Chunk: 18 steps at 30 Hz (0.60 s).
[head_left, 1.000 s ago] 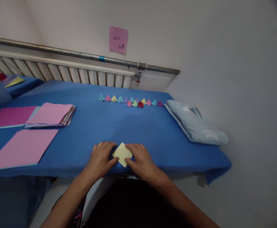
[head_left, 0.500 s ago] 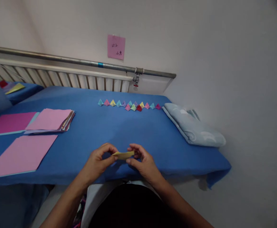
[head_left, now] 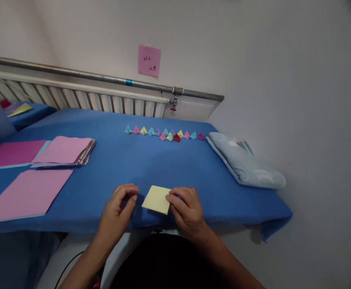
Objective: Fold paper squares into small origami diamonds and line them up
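A small yellow folded paper square (head_left: 156,199) is held above the blue-covered table close to my body, its flat face turned up. My right hand (head_left: 187,210) is closed on the paper's right edge, with fingertips on top of it. My left hand (head_left: 119,206) is just left of the paper, apart from it. Its fingers are curled with the thumb tip close to the index finger, and nothing shows between them.
Several small folded paper pieces (head_left: 151,131) in mixed colours form a row at the back. Stacked coloured paper (head_left: 62,150) and pink sheets (head_left: 27,192) lie left. A folded pale blue blanket (head_left: 243,160) sits right. Behind the table runs a radiator (head_left: 100,100) with a pipe.
The yellow paper has gone from edge-on between both hands to flat side up in my right hand alone. My left hand has let go and moved left.
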Each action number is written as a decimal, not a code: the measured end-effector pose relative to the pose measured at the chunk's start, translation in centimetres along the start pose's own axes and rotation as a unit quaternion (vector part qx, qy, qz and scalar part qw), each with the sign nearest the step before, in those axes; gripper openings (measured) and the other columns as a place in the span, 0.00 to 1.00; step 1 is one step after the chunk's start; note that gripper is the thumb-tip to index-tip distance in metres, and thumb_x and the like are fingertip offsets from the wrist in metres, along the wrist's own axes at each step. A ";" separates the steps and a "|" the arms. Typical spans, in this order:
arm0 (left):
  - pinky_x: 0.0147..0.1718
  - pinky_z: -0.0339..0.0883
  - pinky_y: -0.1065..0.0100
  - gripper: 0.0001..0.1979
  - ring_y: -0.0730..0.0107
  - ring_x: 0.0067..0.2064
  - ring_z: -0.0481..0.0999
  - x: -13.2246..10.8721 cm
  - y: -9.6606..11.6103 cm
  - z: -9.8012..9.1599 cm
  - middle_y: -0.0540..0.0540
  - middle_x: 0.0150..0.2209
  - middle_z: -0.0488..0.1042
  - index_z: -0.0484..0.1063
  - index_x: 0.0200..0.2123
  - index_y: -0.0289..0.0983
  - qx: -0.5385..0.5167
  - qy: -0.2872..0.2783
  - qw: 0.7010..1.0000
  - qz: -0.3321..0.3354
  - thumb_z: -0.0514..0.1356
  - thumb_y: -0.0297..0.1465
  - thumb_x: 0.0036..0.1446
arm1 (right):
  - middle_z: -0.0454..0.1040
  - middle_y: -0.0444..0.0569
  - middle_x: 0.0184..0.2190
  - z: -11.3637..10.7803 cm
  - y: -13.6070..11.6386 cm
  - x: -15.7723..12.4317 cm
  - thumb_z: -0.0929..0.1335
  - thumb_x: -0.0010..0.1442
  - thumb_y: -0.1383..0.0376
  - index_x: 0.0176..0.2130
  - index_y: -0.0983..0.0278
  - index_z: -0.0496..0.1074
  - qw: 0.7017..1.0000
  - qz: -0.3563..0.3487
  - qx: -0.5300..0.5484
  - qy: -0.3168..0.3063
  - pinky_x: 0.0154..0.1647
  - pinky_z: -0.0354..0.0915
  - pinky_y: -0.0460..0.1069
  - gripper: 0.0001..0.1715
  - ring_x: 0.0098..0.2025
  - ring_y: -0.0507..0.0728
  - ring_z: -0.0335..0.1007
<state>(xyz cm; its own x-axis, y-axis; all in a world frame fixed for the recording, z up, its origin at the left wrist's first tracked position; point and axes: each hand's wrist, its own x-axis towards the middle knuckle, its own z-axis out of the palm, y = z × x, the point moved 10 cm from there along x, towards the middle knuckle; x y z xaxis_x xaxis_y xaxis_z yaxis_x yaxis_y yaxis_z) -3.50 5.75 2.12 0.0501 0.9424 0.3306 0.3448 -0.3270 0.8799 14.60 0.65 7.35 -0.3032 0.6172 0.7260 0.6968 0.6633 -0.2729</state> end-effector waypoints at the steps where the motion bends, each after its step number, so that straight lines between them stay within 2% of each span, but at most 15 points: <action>1: 0.46 0.67 0.59 0.06 0.64 0.46 0.72 -0.3 1.0 0.2 0.46 0.42 0.73 0.69 0.37 0.41 0.037 -0.007 0.998 0.047 0.53 0.31 0.59 | 0.73 0.50 0.40 0.5 0.0 -0.1 0.63 0.61 0.74 0.44 0.60 0.72 1.000 -0.002 -0.018 -0.018 0.41 0.60 0.54 0.14 0.42 0.58 0.66; 4: 0.48 0.64 0.57 0.09 0.62 0.48 0.72 -1.8 2.9 2.2 0.46 0.43 0.74 0.68 0.41 0.41 0.130 -0.073 0.976 0.157 0.52 0.27 0.59 | 0.74 0.50 0.38 2.2 0.1 -0.7 0.62 0.63 0.72 0.41 0.62 0.72 0.995 0.010 -0.046 -0.093 0.40 0.57 0.54 0.11 0.40 0.58 0.65; 6: 0.48 0.62 0.55 0.12 0.61 0.49 0.71 -2.7 3.1 3.9 0.45 0.46 0.74 0.67 0.45 0.41 0.177 -0.128 0.957 0.189 0.53 0.24 0.58 | 0.74 0.50 0.37 3.3 0.0 -1.3 0.62 0.63 0.71 0.40 0.62 0.71 0.989 0.015 -0.045 -0.142 0.39 0.56 0.54 0.10 0.39 0.58 0.64; 10: 0.49 0.59 0.54 0.14 0.60 0.49 0.70 -3.4 2.8 5.5 0.44 0.47 0.74 0.67 0.45 0.40 0.219 -0.189 0.936 0.200 0.55 0.24 0.56 | 0.74 0.50 0.37 4.2 -0.1 -2.5 0.63 0.60 0.70 0.41 0.62 0.71 0.980 0.026 -0.022 -0.196 0.41 0.55 0.55 0.10 0.39 0.59 0.63; 18: 0.49 0.57 0.55 0.14 0.59 0.50 0.71 -3.0 2.1 5.3 0.43 0.49 0.74 0.66 0.48 0.41 0.226 -0.220 0.930 0.188 0.57 0.31 0.57 | 0.71 0.52 0.48 4.3 1.0 -2.9 0.68 0.56 0.67 0.46 0.61 0.71 0.972 0.057 0.046 -0.225 0.46 0.56 0.55 0.16 0.45 0.59 0.65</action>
<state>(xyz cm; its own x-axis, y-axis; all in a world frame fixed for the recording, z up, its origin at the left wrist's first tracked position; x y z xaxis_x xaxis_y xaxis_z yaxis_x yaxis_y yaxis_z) 2.08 2.63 1.20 0.5922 0.7365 0.3268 0.5786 -0.6710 0.4636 13.37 1.31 2.32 -0.4949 0.7980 0.3441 0.6879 0.6017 -0.4060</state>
